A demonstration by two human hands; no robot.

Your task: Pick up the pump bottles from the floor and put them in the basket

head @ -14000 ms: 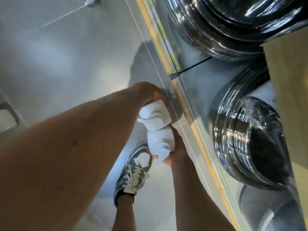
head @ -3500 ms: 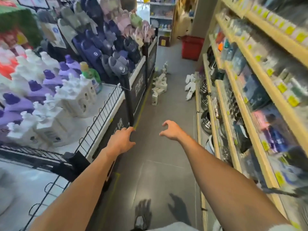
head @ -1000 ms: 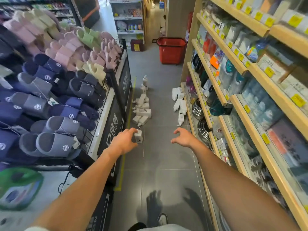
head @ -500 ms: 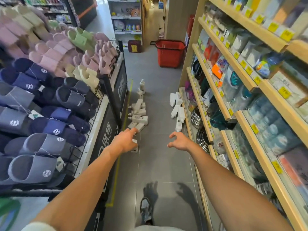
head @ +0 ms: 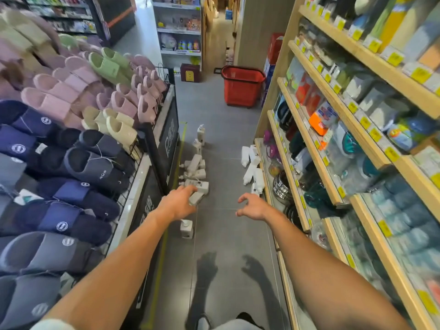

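Fingers (head: pixel 245 197) loosely spread, empty | left hand (head: pixel 177 202), right hand (head: pixel 254 207) raised | pump bottles (head: pixel 198 185) on floor (head: pixel 221 234) ahead, untouched

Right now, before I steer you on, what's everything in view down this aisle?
bottles: about a dozen, white, on the floor in two clusters, by the slipper rack and by the shelf foot
basket: one, red, on the floor at the far end
slippers: many, pink, green, cream, navy, grey, rack on the left
shelves: wooden, on the right, stocked, yellow tags
floor: grey tiles
left hand: empty, held forward
right hand: empty, fingers loosely curled
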